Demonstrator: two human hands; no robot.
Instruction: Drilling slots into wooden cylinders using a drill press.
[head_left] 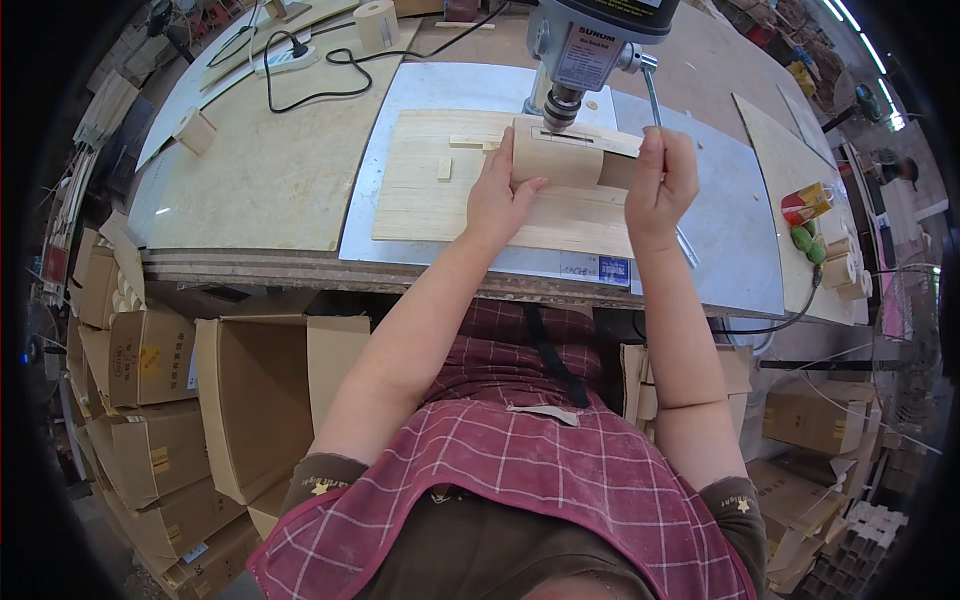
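wooden cylinder held under the drill chuck

a pale wooden cylinder [558,158] is seen lying on its side on a light wooden base board [440,195], directly beneath the chuck [561,105] of a bench drill press [590,40]. the left hand [497,195] is pressed against the near left side of the cylinder, with the thumb laid along its face and the fingers curled over its top, so the piece is grasped and steadied. the right hand [660,180] is clenched around the thin metal feed lever [652,95] of the press, just beside the right end of the cylinder.

the drilling step is judged to be in hand: the piece is seated against small wooden stop blocks [462,142] on the board, and the chuck is seen just above the cylinder; whether a bit touches the wood cannot be told.

for the next move, a steady pull on the lever would be called for, while the cylinder is kept from rolling by firm pressure from the left hand, with the fingers held away from the chuck.

the board rests on a grey metal sheet [720,250] on the workbench. cardboard boxes [150,360] are stacked below at the left, and more wooden rolls [840,268] lie at the right edge.
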